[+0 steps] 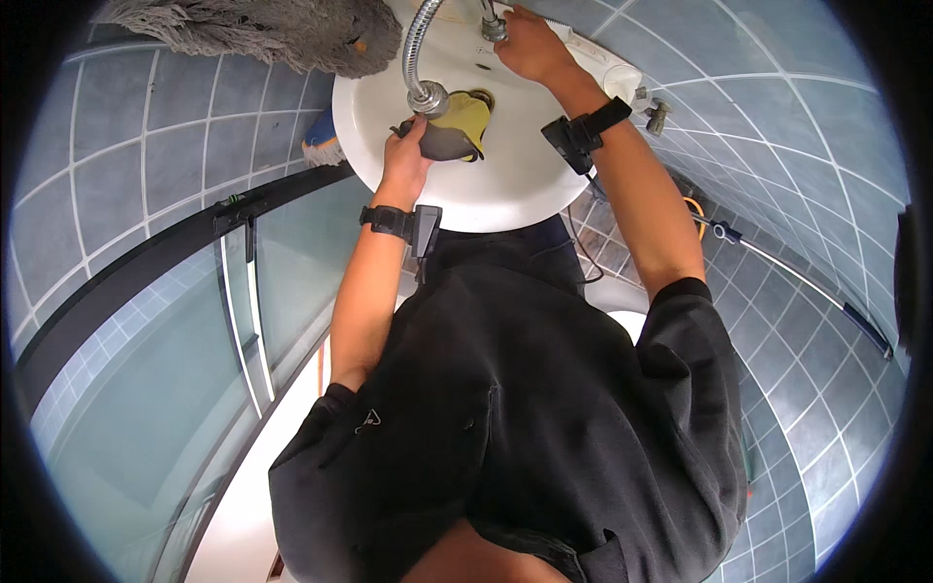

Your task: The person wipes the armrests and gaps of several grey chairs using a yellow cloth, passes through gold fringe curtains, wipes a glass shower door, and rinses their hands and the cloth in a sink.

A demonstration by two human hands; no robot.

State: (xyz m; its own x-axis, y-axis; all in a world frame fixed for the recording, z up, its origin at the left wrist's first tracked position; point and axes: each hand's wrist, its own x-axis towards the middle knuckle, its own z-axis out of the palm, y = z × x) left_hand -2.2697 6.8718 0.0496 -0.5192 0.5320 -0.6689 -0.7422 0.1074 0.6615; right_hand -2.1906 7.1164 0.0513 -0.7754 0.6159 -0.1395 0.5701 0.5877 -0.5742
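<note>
A yellow and grey cloth [459, 128] hangs in the white washbasin [389, 58], partly over the drain [482, 98]. My left hand [406, 155] is closed on the cloth's grey edge at its left. Just above that hand is the round spout head [428, 99] of a faucet with a bent chrome hose [413, 49]. Whether water runs from it I cannot make out. At the basin's back rim, my right hand [535, 47] closes its fingers at the metal tap fitting [494, 27]; the hand hides most of what it grips.
A grey shaggy mop head [272, 34] hangs over the basin's far left. On the right back rim stands a white cup [622, 80], near a wall valve [658, 117]. A glass sliding door [165, 389] runs along the left. A pole [787, 272] leans by the tiled right wall.
</note>
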